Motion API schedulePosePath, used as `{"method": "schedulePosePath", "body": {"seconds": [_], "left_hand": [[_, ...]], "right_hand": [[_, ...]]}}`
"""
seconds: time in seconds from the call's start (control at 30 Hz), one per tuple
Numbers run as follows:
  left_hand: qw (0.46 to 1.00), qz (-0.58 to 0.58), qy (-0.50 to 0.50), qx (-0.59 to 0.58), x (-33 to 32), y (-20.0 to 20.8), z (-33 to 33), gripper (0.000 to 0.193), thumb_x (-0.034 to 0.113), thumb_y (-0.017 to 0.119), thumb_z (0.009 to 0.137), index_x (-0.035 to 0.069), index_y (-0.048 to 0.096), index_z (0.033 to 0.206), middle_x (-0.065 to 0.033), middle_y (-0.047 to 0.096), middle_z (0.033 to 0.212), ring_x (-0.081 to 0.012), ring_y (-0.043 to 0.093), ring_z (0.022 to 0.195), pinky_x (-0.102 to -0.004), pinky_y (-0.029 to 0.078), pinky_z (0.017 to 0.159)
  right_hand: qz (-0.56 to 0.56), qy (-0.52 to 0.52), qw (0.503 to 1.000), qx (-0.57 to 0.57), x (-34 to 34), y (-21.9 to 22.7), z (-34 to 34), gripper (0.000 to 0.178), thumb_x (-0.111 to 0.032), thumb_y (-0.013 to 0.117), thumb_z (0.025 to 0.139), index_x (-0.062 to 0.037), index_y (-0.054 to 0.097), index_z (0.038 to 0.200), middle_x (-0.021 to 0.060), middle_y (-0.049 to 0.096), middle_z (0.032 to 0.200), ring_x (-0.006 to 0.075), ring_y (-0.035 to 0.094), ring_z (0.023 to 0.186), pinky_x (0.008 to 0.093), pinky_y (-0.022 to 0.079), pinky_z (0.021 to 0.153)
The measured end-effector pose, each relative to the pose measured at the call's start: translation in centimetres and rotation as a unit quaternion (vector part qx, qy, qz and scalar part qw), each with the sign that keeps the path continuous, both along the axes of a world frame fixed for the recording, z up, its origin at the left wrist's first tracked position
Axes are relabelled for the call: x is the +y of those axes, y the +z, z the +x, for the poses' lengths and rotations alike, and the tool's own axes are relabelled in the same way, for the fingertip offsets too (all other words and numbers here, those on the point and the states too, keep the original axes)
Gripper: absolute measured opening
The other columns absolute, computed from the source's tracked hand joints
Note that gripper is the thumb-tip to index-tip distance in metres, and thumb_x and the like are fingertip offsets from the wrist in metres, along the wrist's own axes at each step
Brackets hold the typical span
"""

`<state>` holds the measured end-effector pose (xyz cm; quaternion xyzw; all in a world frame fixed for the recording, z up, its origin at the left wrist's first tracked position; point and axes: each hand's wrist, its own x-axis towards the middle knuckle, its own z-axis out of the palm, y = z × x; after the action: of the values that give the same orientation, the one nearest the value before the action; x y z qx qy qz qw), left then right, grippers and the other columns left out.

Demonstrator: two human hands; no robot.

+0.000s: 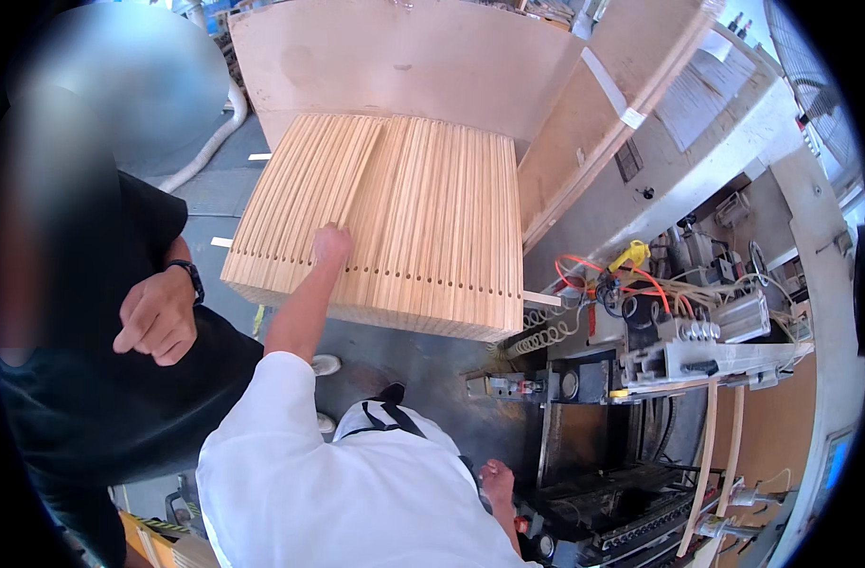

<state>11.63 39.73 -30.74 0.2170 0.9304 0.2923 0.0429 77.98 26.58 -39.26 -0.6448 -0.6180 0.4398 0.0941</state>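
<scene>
A wide stack of light wooden slats stands in front of me, the slats packed side by side with a row of small holes along their near ends. My left hand reaches over it, its fingers closed on the near end of one wooden slat that stands slightly proud of its neighbours. The fingertips are partly hidden by the hand's back. My right hand hangs low at my side, beside the machine, with its fingers curled and nothing visible in them.
A person in black stands close at left, one hand raised near the stack. Large brown boards rise behind the slats. At right is a machine with orange hoses, coiled tubing and a yellow air gun.
</scene>
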Motion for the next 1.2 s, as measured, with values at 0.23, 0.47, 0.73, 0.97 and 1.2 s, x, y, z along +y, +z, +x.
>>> {"method": "schedulePosePath", "body": {"seconds": [0.23, 0.47, 0.73, 0.97, 1.2], "left_hand": [[0.998, -0.039, -0.042, 0.008, 4.6, 0.0, -1.6, 0.045, 0.04, 0.054, 0.09, -0.002, 0.069, 0.102, -0.0275, 0.065, 0.097, -0.0396, 0.064, 0.098, -0.0489, 0.051, 0.085], [0.991, 0.013, -0.129, -0.019, 3.7, -1.8, -3.6, 0.049, 0.037, 0.056, 0.091, -0.001, 0.06, 0.123, -0.0297, 0.062, 0.113, -0.0416, 0.06, 0.106, -0.0459, 0.048, 0.093], [0.937, -0.123, -0.326, 0.012, -10.7, 4.5, 8.5, 0.09, 0.037, 0.079, 0.075, 0.011, 0.034, 0.148, -0.0305, 0.034, 0.146, -0.0461, 0.037, 0.133, -0.0505, 0.033, 0.11], [0.923, -0.081, -0.363, 0.098, -10.7, 1.3, 7.5, 0.089, 0.031, 0.082, 0.07, 0.014, 0.038, 0.145, -0.03, 0.042, 0.136, -0.0458, 0.041, 0.128, -0.0502, 0.037, 0.106], [0.924, -0.079, -0.354, 0.118, -11.1, 1.9, 8.3, 0.084, 0.033, 0.079, 0.075, 0.014, 0.037, 0.144, -0.0302, 0.037, 0.14, -0.047, 0.039, 0.129, -0.0514, 0.037, 0.105]], "right_hand": [[-0.083, -0.052, 0.995, -0.012, -2.2, 1.0, -2.9, 0.03, -0.01, 0.062, 0.086, 0.0078, 0.064, 0.111, 0.0145, 0.073, 0.091, 0.0175, 0.068, 0.075, 0.0289, 0.053, 0.069], [0.012, 0.061, 0.998, -0.029, -1.1, 0.6, -4.6, 0.02, -0.015, 0.061, 0.085, 0.0016, 0.068, 0.093, 0.0175, 0.069, 0.077, 0.0271, 0.068, 0.069, 0.0362, 0.051, 0.066], [-0.051, -0.034, 0.996, 0.058, -0.4, 1.3, -5.1, 0.018, -0.014, 0.06, 0.089, 0.0033, 0.065, 0.091, 0.0175, 0.067, 0.079, 0.0239, 0.066, 0.072, 0.0347, 0.05, 0.067], [0.015, 0.056, 0.997, 0.042, 1.1, -3.3, -2.0, 0.017, -0.013, 0.061, 0.086, 0.0005, 0.069, 0.094, 0.0131, 0.07, 0.077, 0.0183, 0.068, 0.073, 0.0315, 0.053, 0.067], [-0.029, -0.016, 0.982, 0.188, 2.9, -3.8, -0.9, 0.022, -0.013, 0.06, 0.087, 0.0041, 0.067, 0.099, 0.0141, 0.071, 0.079, 0.0193, 0.068, 0.066, 0.0321, 0.054, 0.063]]}}
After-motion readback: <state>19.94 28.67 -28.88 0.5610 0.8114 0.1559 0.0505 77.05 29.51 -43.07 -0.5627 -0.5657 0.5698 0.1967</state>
